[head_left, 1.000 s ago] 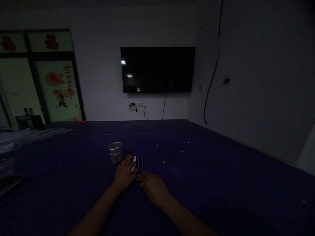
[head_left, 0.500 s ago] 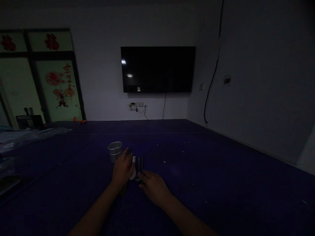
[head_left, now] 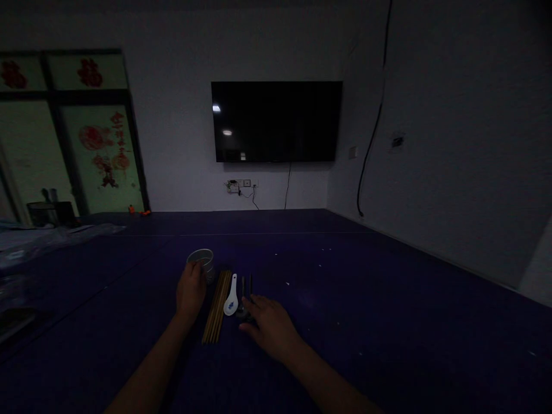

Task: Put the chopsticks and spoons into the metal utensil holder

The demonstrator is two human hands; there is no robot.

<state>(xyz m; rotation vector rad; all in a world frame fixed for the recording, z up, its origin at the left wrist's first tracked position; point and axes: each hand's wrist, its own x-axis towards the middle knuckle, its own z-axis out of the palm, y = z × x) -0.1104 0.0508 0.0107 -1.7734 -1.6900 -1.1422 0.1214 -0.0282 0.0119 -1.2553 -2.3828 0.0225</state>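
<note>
A dark blue table (head_left: 345, 299) spreads out in a dim room. My left hand (head_left: 190, 290) reaches the near side of a small metal cup (head_left: 202, 261), its fingers curled against the wall of the cup. To the right of it lie a bundle of wooden chopsticks (head_left: 217, 306), a white ceramic spoon with a blue mark (head_left: 232, 295) and some dark utensils (head_left: 246, 287). My right hand (head_left: 269, 323) rests flat on the table, its fingertips on the near ends of the dark utensils.
A black TV (head_left: 276, 122) hangs on the far wall above a socket strip (head_left: 239, 185). Clear plastic sheeting (head_left: 38, 241) lies at the table's left side. A glass door with red paper cuttings (head_left: 103, 155) stands at the back left.
My left hand has moved left off the spoon and chopsticks to the metal cup, uncovering them. My right hand has stayed nearly in place.
</note>
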